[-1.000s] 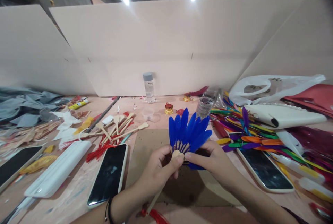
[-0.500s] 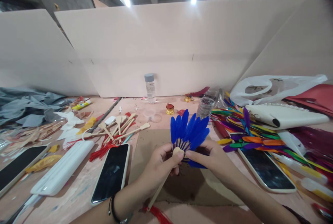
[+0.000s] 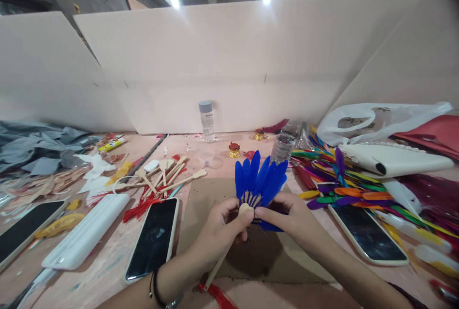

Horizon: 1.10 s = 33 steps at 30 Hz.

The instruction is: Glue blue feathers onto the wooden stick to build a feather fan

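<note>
A fan of blue feathers [image 3: 261,179] stands upright over a brown cardboard sheet [image 3: 204,200], fixed at its base to a wooden stick with a heart-shaped head [image 3: 245,209]. My left hand [image 3: 218,232] pinches that wooden head between thumb and fingers; the stick's shaft runs down past my palm to a red tassel [image 3: 218,295]. My right hand [image 3: 292,220] pinches the feather bases from the right, and one loose-looking blue feather [image 3: 270,226] lies under its fingers.
A black phone [image 3: 153,238], a white power bank [image 3: 86,236] and another phone [image 3: 25,228] lie to the left. More heart sticks with red tassels [image 3: 163,180] sit behind them. Coloured feathers [image 3: 344,181], a phone [image 3: 366,235] and a white bag [image 3: 376,120] fill the right. A small bottle [image 3: 206,120] stands by the back wall.
Both hands keep their pinch on the fan. The rightmost feathers have closed in a little toward the bunch; the view has shifted slightly.
</note>
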{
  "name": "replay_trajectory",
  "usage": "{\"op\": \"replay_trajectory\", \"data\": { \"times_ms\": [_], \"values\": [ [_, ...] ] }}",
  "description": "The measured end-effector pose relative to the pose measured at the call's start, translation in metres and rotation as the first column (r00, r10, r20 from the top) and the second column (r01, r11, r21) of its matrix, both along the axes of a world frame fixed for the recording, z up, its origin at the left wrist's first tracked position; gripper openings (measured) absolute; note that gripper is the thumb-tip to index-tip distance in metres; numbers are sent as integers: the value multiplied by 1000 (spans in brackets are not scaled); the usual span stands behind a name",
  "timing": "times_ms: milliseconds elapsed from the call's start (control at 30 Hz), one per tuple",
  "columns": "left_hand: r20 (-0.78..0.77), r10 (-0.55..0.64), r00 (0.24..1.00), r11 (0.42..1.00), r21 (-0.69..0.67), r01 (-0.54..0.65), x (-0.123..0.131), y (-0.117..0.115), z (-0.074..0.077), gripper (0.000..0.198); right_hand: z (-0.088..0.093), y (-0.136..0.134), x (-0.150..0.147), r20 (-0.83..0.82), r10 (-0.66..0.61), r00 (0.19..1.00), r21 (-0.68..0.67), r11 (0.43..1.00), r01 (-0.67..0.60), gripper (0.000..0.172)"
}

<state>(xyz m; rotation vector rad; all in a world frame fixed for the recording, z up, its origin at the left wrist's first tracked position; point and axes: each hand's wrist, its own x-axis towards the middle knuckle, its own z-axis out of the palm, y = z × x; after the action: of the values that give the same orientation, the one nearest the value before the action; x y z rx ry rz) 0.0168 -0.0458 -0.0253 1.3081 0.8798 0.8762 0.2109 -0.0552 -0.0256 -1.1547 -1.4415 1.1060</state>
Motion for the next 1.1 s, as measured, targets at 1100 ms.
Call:
{"op": "replay_trajectory", "data": {
  "times_ms": [1100],
  "values": [
    [435,183,882,939,-343,-26,-5,-4,24,48,1,6,7,-358,-242,902,12,964,264,16]
  ]
}}
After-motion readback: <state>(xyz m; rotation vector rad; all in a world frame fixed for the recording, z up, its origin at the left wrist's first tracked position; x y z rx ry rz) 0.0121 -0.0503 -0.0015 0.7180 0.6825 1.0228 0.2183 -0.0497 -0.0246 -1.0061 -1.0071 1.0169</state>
